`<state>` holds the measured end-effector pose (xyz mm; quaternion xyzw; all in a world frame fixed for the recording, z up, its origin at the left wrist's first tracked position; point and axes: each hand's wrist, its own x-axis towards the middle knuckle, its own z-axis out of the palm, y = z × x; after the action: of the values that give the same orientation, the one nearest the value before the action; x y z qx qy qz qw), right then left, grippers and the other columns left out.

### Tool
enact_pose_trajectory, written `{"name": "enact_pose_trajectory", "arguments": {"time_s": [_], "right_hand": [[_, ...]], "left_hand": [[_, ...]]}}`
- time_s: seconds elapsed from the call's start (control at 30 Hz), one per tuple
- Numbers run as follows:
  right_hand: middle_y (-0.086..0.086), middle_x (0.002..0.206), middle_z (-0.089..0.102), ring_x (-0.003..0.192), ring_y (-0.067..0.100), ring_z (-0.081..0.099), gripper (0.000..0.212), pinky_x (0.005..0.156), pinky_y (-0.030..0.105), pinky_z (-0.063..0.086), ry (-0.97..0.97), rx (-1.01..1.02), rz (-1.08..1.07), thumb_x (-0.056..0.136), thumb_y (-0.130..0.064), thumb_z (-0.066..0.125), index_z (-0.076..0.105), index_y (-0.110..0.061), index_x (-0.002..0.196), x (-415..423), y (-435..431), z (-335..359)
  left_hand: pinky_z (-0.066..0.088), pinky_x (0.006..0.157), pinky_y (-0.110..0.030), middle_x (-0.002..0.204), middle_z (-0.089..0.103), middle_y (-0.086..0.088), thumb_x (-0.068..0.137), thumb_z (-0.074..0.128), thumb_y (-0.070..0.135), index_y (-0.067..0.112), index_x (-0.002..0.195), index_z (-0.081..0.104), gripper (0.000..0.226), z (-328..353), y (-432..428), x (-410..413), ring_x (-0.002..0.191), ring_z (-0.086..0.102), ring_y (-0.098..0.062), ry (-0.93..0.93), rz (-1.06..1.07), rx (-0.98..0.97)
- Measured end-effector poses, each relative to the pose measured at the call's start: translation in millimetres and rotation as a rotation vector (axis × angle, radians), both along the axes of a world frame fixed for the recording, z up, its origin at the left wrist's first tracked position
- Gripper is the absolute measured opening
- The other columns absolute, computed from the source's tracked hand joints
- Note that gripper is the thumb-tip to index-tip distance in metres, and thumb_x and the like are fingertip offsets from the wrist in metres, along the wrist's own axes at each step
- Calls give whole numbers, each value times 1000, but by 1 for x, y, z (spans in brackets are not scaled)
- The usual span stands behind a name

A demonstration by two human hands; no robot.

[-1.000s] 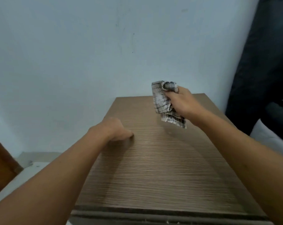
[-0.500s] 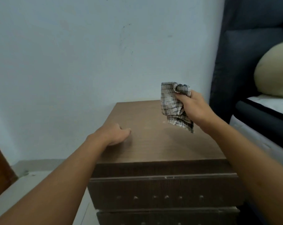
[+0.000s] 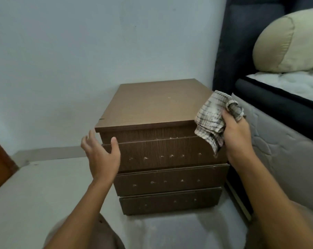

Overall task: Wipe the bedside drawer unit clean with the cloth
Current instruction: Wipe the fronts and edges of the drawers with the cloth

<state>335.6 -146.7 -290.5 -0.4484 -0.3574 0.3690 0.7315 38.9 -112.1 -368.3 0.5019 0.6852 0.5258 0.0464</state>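
Right hand (image 3: 237, 135) gripping cloth (image 3: 212, 119), unit's (image 3: 157, 105) front-right corner

Drawer unit (image 3: 163, 133) stood against the wall (image 3: 80, 51), bed (image 3: 277, 123) just to its right. Left hand (image 3: 102, 155) at unit's front-left corner; right hand (image 3: 236, 135) with cloth (image 3: 209, 119) at front-right corner.

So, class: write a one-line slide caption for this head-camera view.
Right hand holds a checked cloth at the three-drawer bedside unit's corner; the open left hand nears its front.
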Motion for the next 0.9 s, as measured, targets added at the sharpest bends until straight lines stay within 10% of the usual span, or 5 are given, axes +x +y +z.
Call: {"name": "enact_pose_trajectory", "arguments": {"time_s": [0.13, 0.27, 0.57, 0.9], "right_hand": [[11, 112, 71, 95, 24, 72, 33, 88, 44, 56, 451, -102, -22, 96, -20, 57, 56, -7, 125, 21, -5, -28], [15, 109, 71, 91, 27, 72, 35, 83, 45, 57, 441, -171, -67, 93, -17, 61, 56, -4, 125, 33, -10, -44], [-4, 94, 64, 78, -2, 56, 16, 65, 18, 41, -587, -111, -416, 98, -22, 51, 61, -19, 110, 42, -26, -46], [-4, 92, 58, 81, 18, 52, 25, 67, 33, 40, -1180, -242, -403, 93, -13, 52, 57, -28, 112, 79, -14, -40]], "left_hand": [[49, 95, -42, 134, 53, -11, 95, 54, 44, 13, 137, 43, 53, -12, 1, -1, 119, 55, -29, -401, -60, -172], [44, 83, -33, 114, 59, -7, 94, 58, 39, 8, 124, 55, 43, 5, 6, 0, 103, 57, -24, -628, 27, -148], [49, 87, -35, 108, 55, -8, 87, 64, 29, 16, 104, 47, 27, 11, 19, -6, 96, 54, -24, -849, 32, -162], [52, 92, -47, 109, 58, -8, 83, 60, 35, 18, 106, 48, 31, 5, 14, -9, 99, 58, -26, -838, -1, -189]]}}
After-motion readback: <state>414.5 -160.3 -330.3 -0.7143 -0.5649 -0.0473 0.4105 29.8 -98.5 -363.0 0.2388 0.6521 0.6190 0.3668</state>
